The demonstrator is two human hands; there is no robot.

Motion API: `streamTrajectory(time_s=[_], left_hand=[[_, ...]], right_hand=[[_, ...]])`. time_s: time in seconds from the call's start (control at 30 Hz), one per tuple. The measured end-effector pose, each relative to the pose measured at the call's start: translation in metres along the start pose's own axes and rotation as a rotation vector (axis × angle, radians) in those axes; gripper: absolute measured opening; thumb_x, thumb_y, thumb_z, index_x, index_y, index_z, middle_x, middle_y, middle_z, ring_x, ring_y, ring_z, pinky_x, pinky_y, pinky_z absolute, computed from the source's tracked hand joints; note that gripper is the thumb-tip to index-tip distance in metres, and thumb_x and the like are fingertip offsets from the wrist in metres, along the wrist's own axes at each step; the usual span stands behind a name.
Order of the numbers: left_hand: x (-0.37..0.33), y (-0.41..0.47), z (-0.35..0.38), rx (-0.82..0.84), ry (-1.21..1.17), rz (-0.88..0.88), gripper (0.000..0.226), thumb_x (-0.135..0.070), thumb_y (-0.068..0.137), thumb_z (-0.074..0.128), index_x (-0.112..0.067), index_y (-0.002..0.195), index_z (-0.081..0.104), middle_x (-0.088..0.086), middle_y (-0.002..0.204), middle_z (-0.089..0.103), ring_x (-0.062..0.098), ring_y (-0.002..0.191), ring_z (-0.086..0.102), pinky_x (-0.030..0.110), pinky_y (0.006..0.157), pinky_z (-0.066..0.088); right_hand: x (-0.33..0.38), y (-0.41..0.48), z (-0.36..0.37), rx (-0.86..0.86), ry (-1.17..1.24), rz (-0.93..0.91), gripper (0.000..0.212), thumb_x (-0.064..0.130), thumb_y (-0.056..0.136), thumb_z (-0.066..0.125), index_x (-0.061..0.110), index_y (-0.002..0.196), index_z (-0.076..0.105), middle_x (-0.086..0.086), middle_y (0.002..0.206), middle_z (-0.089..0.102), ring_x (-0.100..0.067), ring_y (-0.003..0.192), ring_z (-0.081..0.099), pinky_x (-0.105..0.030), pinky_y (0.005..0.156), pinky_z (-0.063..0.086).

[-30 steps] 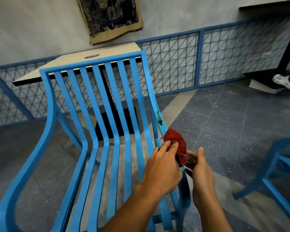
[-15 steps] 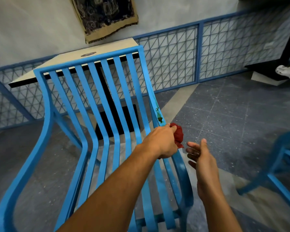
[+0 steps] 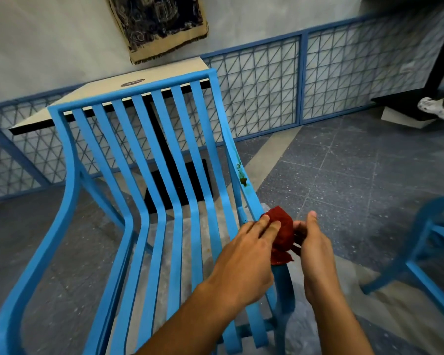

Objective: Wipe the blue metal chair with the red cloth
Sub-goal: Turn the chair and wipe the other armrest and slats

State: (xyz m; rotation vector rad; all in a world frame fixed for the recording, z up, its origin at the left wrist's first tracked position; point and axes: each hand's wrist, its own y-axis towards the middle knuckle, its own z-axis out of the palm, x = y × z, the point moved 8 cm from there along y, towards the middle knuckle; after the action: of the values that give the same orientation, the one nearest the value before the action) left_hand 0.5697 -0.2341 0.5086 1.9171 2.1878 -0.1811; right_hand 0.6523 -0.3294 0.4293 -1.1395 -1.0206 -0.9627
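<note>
Both hands, left (image 3: 244,254) and right (image 3: 315,249), bunch the cloth (image 3: 282,231) against the chair (image 3: 144,180) rail at four o'clock; a green stain (image 3: 242,179) above, toward twelve, remains unwiped.

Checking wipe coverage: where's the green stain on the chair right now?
Head view: the green stain sits on the blue chair's right side rail, up-rail from the red cloth held between both hands.

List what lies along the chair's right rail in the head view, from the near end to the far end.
Left hand → red cloth → dark green stain → top corner of the blue chair.
</note>
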Motion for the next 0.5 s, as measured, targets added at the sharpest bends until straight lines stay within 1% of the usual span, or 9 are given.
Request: streamTrajectory(time_s=[0.1,0.17,0.2,0.23,0.3,0.33,0.4,0.47,0.5], left_hand=[[0.004,-0.002,-0.014,-0.011,-0.087,0.039,0.07,-0.006,0.093,0.053,-0.031,0.155,0.032,-0.011,0.159,0.034,0.008,0.144,0.027,0.023,0.12,0.023],[0.02,0.006,-0.022,0.004,-0.251,-0.024,0.062,-0.001,0.091,0.05,-0.032,0.145,0.05,-0.01,0.144,0.054,0.006,0.134,0.044,0.016,0.112,0.029],[0.028,0.011,-0.022,0.034,-0.378,-0.066,0.06,0.0,0.09,0.05,-0.033,0.14,0.056,-0.01,0.137,0.061,0.006,0.129,0.051,0.019,0.112,0.034],[0.036,0.017,-0.021,0.068,-0.505,-0.101,0.056,-0.001,0.089,0.052,-0.033,0.134,0.06,-0.01,0.13,0.066,0.006,0.124,0.057,0.026,0.113,0.04],[0.046,0.028,-0.019,0.115,-0.722,-0.167,0.043,-0.008,0.085,0.057,-0.03,0.12,0.068,-0.008,0.115,0.073,0.009,0.112,0.065,0.036,0.106,0.048],[0.049,0.033,-0.022,0.121,-0.808,-0.208,0.036,-0.01,0.081,0.057,-0.027,0.11,0.071,-0.004,0.106,0.075,0.012,0.103,0.068,0.037,0.102,0.05],[0.055,0.045,-0.026,0.118,-0.938,-0.281,0.025,-0.011,0.075,0.055,-0.02,0.092,0.07,0.004,0.087,0.072,0.02,0.086,0.066,0.039,0.09,0.049],[0.057,0.055,-0.024,0.151,-0.969,-0.321,0.015,-0.011,0.074,0.054,-0.015,0.081,0.066,0.011,0.081,0.065,0.025,0.079,0.06,0.044,0.085,0.05],[0.061,0.059,-0.022,0.155,-0.959,-0.35,0.01,-0.014,0.072,0.057,-0.015,0.078,0.065,0.011,0.079,0.063,0.025,0.078,0.059,0.046,0.083,0.05]], right_hand=[[0.004,0.004,-0.007,-0.009,0.011,-0.016,0.063,0.063,0.098,0.033,0.017,0.084,0.074,-0.006,0.098,0.076,-0.025,0.103,0.068,-0.051,0.099,0.05],[0.008,0.005,-0.008,0.005,0.021,-0.023,0.06,0.062,0.097,0.038,0.018,0.084,0.076,-0.004,0.1,0.076,-0.023,0.105,0.067,-0.047,0.097,0.05],[0.011,0.005,-0.006,0.03,0.019,-0.031,0.058,0.062,0.097,0.04,0.019,0.085,0.077,-0.002,0.1,0.076,-0.021,0.106,0.067,-0.044,0.097,0.049],[0.015,0.003,-0.002,0.067,0.024,-0.045,0.055,0.06,0.096,0.043,0.019,0.087,0.078,0.0,0.101,0.077,-0.019,0.106,0.067,-0.042,0.097,0.049],[0.024,0.001,0.005,0.127,0.046,-0.096,0.039,0.05,0.097,0.052,0.023,0.091,0.078,0.002,0.101,0.077,-0.018,0.107,0.067,-0.043,0.099,0.05],[0.028,0.0,0.007,0.143,0.06,-0.135,0.028,0.043,0.096,0.057,0.024,0.095,0.077,0.002,0.103,0.076,-0.019,0.107,0.068,-0.044,0.1,0.05],[0.036,0.0,0.01,0.171,0.078,-0.203,0.016,0.033,0.094,0.063,0.027,0.105,0.073,0.002,0.108,0.074,-0.018,0.108,0.068,-0.044,0.1,0.052],[0.041,0.001,0.012,0.217,0.073,-0.239,0.017,0.026,0.095,0.063,0.025,0.109,0.071,0.003,0.107,0.074,-0.013,0.102,0.069,-0.034,0.093,0.054],[0.044,0.0,0.013,0.243,0.061,-0.257,0.013,0.022,0.095,0.063,0.022,0.105,0.072,0.004,0.1,0.075,-0.009,0.093,0.068,-0.028,0.087,0.054]])
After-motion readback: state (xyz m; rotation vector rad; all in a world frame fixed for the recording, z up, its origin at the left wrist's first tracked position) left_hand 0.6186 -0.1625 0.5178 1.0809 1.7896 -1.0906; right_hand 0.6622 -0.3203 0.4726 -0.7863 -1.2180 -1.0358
